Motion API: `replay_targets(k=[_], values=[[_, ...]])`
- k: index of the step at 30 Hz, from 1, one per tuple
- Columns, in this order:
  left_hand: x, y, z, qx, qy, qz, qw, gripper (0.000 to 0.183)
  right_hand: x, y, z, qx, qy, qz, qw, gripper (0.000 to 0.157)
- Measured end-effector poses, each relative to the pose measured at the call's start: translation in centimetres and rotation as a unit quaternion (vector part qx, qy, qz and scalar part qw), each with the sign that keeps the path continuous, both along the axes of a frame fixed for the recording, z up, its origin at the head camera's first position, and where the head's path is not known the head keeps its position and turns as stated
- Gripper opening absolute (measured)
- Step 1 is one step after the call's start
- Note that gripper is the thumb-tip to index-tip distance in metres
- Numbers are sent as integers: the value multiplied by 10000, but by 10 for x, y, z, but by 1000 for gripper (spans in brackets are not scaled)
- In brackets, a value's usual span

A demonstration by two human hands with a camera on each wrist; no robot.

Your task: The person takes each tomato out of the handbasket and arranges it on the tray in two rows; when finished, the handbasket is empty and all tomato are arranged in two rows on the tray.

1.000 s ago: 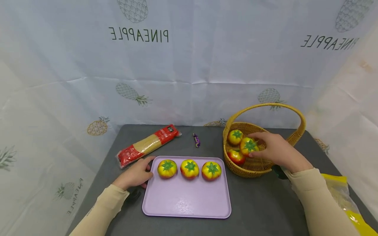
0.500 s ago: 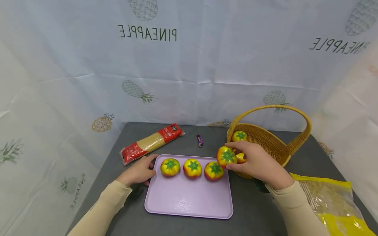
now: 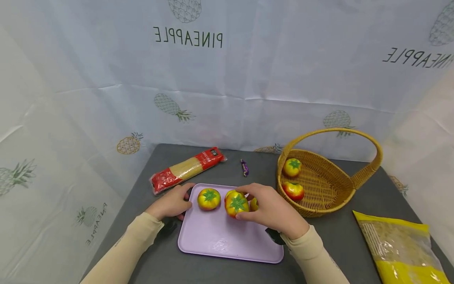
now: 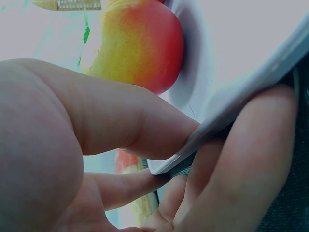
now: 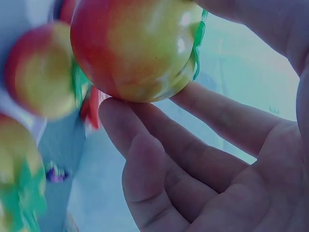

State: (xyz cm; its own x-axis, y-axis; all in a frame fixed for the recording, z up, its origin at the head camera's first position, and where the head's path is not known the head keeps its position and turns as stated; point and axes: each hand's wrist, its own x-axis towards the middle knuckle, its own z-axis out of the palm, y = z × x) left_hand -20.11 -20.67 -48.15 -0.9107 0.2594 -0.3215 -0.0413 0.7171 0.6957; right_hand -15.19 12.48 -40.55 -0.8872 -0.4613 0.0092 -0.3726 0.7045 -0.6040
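My right hand (image 3: 271, 209) grips a yellow-red tomato (image 3: 237, 204) with a green star-shaped top, above the lilac tray (image 3: 220, 236). In the right wrist view, fingertips and thumb sit around this tomato (image 5: 135, 48). One tomato (image 3: 209, 198) rests at the tray's back left. Behind the held one, a second shows only a sliver; a third (image 3: 253, 204) is mostly covered by my right hand. My left hand (image 3: 172, 203) pinches the tray's left rim, part of its fingers under the edge (image 4: 193, 140) in the left wrist view.
On the right stands a wicker basket (image 3: 326, 185) with a tall handle, holding two tomatoes (image 3: 293, 191). A red-and-clear noodle packet (image 3: 188, 169) lies at the back left, a purple-wrapped candy (image 3: 244, 168) beside it. A yellow-edged clear bag (image 3: 400, 244) lies at the front right.
My right hand has lifted a tomato out of the basket and carried it left over the tray. My left hand stays at the tray's rim. The head view has shifted slightly.
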Motion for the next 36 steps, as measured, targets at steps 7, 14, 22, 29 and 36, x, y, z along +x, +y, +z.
replay_targets(k=[7,14,22,29,36], values=[[0,3,0,-38,-53,20,10000,73,6,-25,-15,2,51,272,9996,64],[1,1,3,-41,-86,27,10000,74,12,-51,-26,77,-224,496,9985,65],[0,1,2,-30,-108,-8,9999,74,18,-71,-36,150,-201,660,9975,62],[-1,0,2,-10,-57,-42,10000,74,19,-77,-43,202,-82,660,9976,65],[-1,2,2,-69,-44,-30,10000,74,20,-81,-48,326,43,694,9971,64]])
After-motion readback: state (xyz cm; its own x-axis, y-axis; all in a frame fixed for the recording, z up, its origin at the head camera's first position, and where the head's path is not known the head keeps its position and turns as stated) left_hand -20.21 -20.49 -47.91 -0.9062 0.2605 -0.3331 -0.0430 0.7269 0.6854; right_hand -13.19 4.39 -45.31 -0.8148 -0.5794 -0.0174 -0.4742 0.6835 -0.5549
